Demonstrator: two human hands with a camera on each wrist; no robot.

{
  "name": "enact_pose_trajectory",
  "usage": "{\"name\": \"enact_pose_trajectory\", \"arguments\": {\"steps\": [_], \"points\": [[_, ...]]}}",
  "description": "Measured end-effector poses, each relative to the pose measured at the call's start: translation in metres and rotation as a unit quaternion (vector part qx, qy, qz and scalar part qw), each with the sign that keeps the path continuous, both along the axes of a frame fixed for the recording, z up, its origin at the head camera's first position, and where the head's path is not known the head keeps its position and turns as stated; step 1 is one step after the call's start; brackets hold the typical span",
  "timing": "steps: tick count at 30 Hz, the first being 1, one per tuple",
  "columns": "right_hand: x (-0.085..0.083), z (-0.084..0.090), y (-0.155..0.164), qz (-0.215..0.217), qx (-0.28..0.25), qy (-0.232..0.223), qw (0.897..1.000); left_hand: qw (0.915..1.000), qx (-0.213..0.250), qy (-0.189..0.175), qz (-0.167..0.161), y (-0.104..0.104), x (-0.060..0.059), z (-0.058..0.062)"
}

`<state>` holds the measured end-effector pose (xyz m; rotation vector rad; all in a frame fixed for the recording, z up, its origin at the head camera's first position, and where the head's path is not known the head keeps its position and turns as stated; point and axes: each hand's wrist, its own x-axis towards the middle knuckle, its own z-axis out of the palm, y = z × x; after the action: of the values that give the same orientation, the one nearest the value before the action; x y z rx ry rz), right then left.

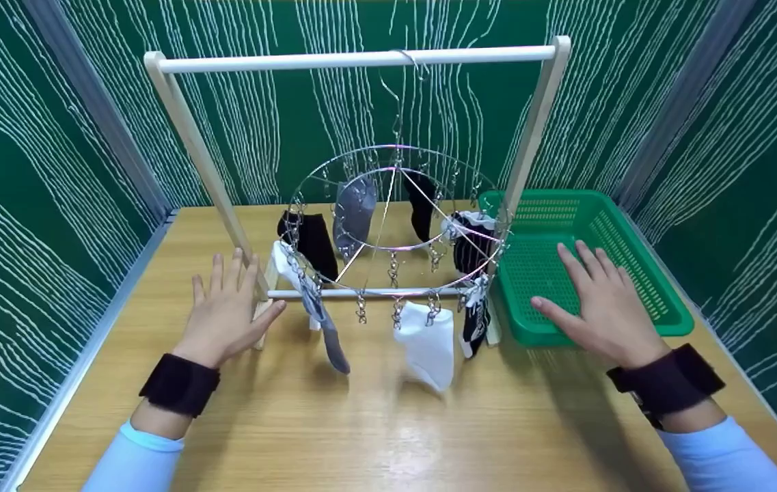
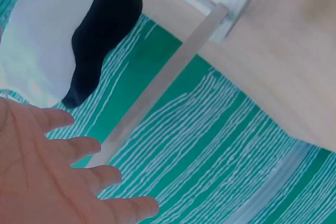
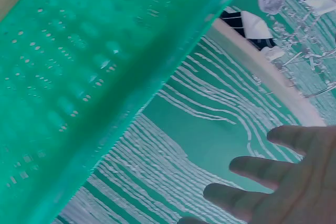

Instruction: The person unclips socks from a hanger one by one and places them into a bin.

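Observation:
A round metal clip hanger (image 1: pixel 395 147) hangs by its hook from the rod of a wooden rack (image 1: pixel 354 61). Several socks are clipped around it: a white sock (image 1: pixel 429 348) in front, a grey sock (image 1: pixel 355 212) and a black sock (image 1: pixel 421 205) at the back, and a striped sock (image 1: pixel 473 249) at the right. My left hand (image 1: pixel 224 314) is spread beside the rack's left post, fingers straight, holding nothing. My right hand (image 1: pixel 607 307), likewise spread and holding nothing, is over the green basket (image 1: pixel 676 321). Both palms show in the wrist views.
The rack stands on a wooden table (image 1: pixel 388 437), its right post next to the basket. Green walls with white wavy lines (image 1: pixel 26 171) enclose the table at the back and both sides. Several bare clips (image 1: pixel 361 307) dangle from the hanger's front.

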<state>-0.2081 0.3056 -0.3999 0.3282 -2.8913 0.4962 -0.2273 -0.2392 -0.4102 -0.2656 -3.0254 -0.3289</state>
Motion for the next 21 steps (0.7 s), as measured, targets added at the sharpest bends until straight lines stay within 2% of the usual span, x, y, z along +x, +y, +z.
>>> {"name": "enact_pose_trajectory", "arguments": {"steps": [3,5,7,9,11,14,18,21], "points": [[0.002,0.004,-0.006,0.023,-0.023,0.050,0.998,1.0000,0.000,0.004,0.000,0.000,0.004,0.008],[0.003,0.007,-0.011,0.038,-0.037,0.089,0.995,0.9997,0.004,0.022,-0.005,0.003,0.007,0.013],[0.004,0.009,-0.016,0.055,-0.052,0.129,0.989,0.9978,0.014,0.063,-0.017,0.007,0.009,0.018],[0.004,0.011,-0.020,0.071,-0.063,0.167,0.981,0.9909,0.030,0.126,-0.037,0.013,0.012,0.023],[0.003,0.013,-0.023,0.088,-0.070,0.199,0.974,0.9778,0.046,0.195,-0.062,0.021,0.015,0.027],[-0.001,0.015,-0.028,0.114,-0.067,0.239,0.962,0.9523,0.068,0.278,-0.105,0.035,0.020,0.033],[-0.007,0.021,-0.035,0.148,-0.048,0.275,0.949,0.9136,0.079,0.356,-0.180,0.056,0.026,0.040],[-0.012,0.026,-0.041,0.165,-0.039,0.284,0.944,0.8808,0.054,0.407,-0.236,0.072,0.029,0.044]]}}
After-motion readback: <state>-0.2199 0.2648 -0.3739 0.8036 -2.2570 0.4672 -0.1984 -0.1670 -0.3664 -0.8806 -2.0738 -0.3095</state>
